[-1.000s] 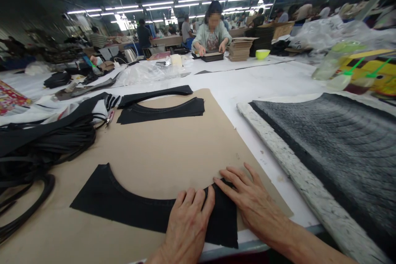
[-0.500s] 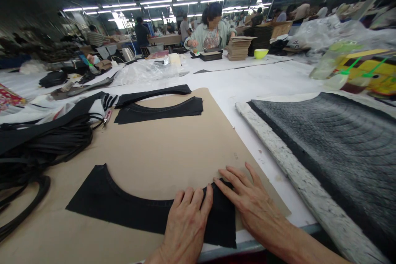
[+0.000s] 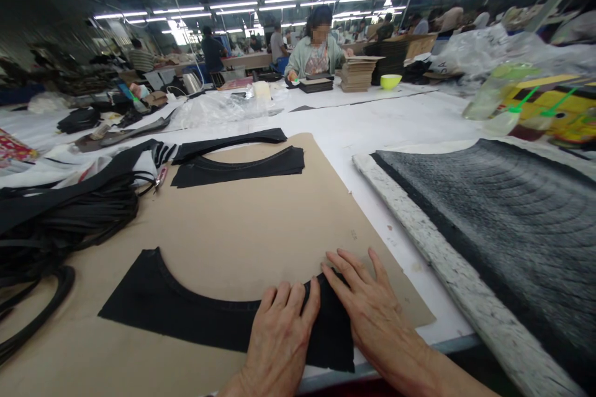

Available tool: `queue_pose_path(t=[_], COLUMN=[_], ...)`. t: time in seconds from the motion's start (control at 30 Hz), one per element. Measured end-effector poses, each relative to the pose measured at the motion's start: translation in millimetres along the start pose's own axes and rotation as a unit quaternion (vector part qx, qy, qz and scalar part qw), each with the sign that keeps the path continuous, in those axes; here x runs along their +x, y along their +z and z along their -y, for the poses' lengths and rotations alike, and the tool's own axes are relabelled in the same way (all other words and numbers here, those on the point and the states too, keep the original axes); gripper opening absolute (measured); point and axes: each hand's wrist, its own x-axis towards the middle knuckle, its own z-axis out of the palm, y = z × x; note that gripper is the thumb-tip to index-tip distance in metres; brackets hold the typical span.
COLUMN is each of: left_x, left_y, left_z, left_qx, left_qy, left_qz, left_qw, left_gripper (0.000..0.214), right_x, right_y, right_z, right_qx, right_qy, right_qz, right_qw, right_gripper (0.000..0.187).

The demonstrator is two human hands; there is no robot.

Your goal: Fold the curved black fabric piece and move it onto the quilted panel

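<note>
A black curved fabric piece [image 3: 200,319] lies flat on a sheet of brown paper [image 3: 242,223], its concave edge facing away from me. My left hand [image 3: 284,329] presses down on its right half, fingertips along the curved edge. Close beside it, my right hand [image 3: 372,294] rests over the piece's upper right corner with the fingers spread, some on the paper. The hands hide part of the fabric. Farther up the paper lie a small stack of similar black pieces [image 3: 242,167] and another curved black strip [image 3: 233,141].
At left sits a heap of black strips [image 3: 69,217]. A dark grey textured slab with a pale speckled edge [image 3: 419,236] lies at right. Across the table a co-worker [image 3: 316,49] sits near stacked brown pieces [image 3: 359,74] and a lime-green bowl [image 3: 390,81].
My hands stay almost in place on the fabric, with only a slight shift of the right hand. The co-worker across the table has moved an arm and leaned slightly.
</note>
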Motion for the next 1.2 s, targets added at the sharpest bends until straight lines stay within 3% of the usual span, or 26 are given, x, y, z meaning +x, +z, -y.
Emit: queue_pose_path(t=[0.3, 0.5, 0.63, 0.87, 1.2], left_x=[0, 1, 2, 4, 2], left_y=[-2.2, -2.8, -3.4, -3.3, -4.6], left_z=[0, 0, -1, -2, -3], left_qx=[-0.008, -0.008, -0.006, -0.006, -0.032], left_qy=[-0.001, 0.000, -0.004, -0.013, -0.015], left_qz=[-0.002, 0.010, 0.018, 0.012, 0.029], left_qw=[1.000, 1.000, 1.000, 1.000, 0.999], left_gripper=[0.046, 0.047, 0.051, 0.053, 0.056], right_x=[-9, -7, -6, -9, -12], right_y=[4, -2, -8, -1, -5], right_z=[3, -11, -15, 1, -17], right_qx=[-0.038, -0.054, -0.046, -0.020, -0.053], right_qy=[0.005, -0.004, -0.003, -0.003, 0.018], right_qz=[0.000, 0.031, 0.012, 0.016, -0.001], right_qw=[0.999, 0.998, 0.999, 1.000, 0.998], right_gripper=[0.057, 0.059, 0.059, 0.063, 0.063])
